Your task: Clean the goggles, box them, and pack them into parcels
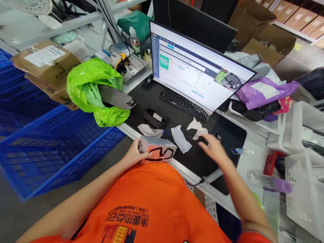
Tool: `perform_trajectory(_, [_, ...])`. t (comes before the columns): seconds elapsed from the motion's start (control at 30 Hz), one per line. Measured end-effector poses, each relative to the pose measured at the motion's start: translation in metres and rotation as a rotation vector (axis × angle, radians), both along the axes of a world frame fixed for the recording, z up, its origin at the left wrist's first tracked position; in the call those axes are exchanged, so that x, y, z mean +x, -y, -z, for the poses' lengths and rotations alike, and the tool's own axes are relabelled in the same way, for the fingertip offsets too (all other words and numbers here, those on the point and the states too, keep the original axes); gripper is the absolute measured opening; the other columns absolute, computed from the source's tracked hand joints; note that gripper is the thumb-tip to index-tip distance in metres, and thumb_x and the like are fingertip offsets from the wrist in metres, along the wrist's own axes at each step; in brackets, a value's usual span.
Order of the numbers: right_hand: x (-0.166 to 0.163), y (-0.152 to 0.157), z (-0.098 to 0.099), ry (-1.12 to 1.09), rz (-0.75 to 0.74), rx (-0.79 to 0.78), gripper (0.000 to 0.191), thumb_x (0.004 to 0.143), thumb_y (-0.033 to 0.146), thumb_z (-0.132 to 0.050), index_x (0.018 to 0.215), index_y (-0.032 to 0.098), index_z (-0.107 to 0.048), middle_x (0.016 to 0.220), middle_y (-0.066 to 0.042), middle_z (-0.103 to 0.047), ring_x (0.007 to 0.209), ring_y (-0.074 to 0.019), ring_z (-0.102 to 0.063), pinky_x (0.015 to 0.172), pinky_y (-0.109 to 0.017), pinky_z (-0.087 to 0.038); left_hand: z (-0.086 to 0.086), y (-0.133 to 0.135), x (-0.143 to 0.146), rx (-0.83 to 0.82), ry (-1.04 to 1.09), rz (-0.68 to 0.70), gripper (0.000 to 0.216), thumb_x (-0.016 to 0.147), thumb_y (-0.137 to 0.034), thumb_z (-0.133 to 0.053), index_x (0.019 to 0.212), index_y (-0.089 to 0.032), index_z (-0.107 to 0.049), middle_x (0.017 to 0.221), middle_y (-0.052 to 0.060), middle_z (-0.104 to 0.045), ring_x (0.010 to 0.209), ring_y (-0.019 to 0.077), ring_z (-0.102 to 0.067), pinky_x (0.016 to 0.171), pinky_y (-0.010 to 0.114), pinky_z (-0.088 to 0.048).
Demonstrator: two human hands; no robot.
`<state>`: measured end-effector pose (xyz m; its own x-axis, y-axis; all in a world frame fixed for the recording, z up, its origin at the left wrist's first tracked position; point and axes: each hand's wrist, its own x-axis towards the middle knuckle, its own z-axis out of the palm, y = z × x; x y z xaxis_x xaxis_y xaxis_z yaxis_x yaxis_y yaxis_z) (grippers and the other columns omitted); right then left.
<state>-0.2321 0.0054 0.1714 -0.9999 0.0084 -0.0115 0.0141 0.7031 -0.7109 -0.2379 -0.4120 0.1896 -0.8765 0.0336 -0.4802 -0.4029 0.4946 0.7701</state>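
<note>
At the white desk (255,140), the left hand (135,152) clamps an orange-and-grey box (162,151), apparently braced against the orange shirt (157,189); right hand (214,148) beside crumpled tissue (194,125), grip impossible to tell!

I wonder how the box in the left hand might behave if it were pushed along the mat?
The box would probably slide rather than roll, given its flat faces and square edges. Its walls look straight under the left hand, so it is likely fairly stiff. Its low, long shape should make tipping unlikely.
</note>
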Motion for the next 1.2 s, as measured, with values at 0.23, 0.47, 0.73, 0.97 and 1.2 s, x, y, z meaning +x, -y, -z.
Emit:
perform_trajectory(0.23, [0.003, 0.121, 0.087, 0.084, 0.083, 0.247, 0.075, 0.077, 0.035, -0.076, 0.144, 0.016, -0.049, 0.152, -0.023, -0.043, 0.137, -0.0412, -0.044, 0.111, -0.057, -0.038, -0.031, -0.019, -0.007, -0.219, -0.321, 0.444, 0.093, 0.058, -0.032, -0.080, 0.141, -0.024, -0.040, 0.137, 0.013, -0.051, 0.131, 0.0367, -0.047, 0.112, 0.050, -0.041])
perform_trajectory(0.47, [0.021, 0.108, 0.118, 0.051, 0.255, 0.058, 0.032, 0.090, 0.029, -0.052, 0.113, 0.016, -0.071, 0.132, -0.017, -0.063, 0.123, -0.0307, -0.057, 0.109, -0.049, -0.042, -0.048, -0.038, -0.030, -0.158, -0.458, 0.701, 0.096, 0.057, -0.026, -0.078, 0.144, -0.024, -0.037, 0.140, 0.012, -0.049, 0.131, 0.0338, -0.045, 0.110, 0.047, -0.045])
perform_trajectory(0.73, [0.090, 0.077, 0.096, 0.035, 0.487, -0.081, 0.043, 0.090, 0.053, -0.048, 0.096, 0.018, -0.073, 0.106, -0.015, -0.072, 0.101, -0.0270, -0.067, 0.096, -0.044, -0.052, -0.068, -0.068, -0.091, -0.192, -0.632, 0.611, 0.098, 0.062, -0.029, -0.079, 0.147, -0.025, -0.032, 0.140, 0.011, -0.047, 0.130, 0.0336, -0.043, 0.110, 0.048, -0.042])
perform_trajectory(0.97, [0.153, 0.091, 0.089, 0.134, 0.590, -0.243, 0.041, 0.084, 0.058, -0.060, 0.088, 0.019, -0.074, 0.106, -0.013, -0.073, 0.101, -0.0276, -0.067, 0.097, -0.047, -0.052, -0.056, -0.138, -0.131, -0.272, -0.615, 0.868, 0.100, 0.060, -0.029, -0.080, 0.147, -0.021, -0.032, 0.137, 0.015, -0.046, 0.125, 0.0347, -0.041, 0.096, 0.045, -0.049])
perform_trajectory(1.2, [0.130, 0.110, 0.082, 0.166, 0.446, -0.253, 0.034, 0.089, 0.050, -0.054, 0.089, 0.021, -0.071, 0.112, -0.013, -0.071, 0.108, -0.0258, -0.063, 0.099, -0.041, -0.047, -0.030, -0.191, -0.162, -0.327, -0.611, 1.164, 0.110, 0.059, -0.031, -0.083, 0.153, -0.014, -0.028, 0.145, 0.021, -0.041, 0.130, 0.0378, -0.039, 0.101, 0.047, -0.045])
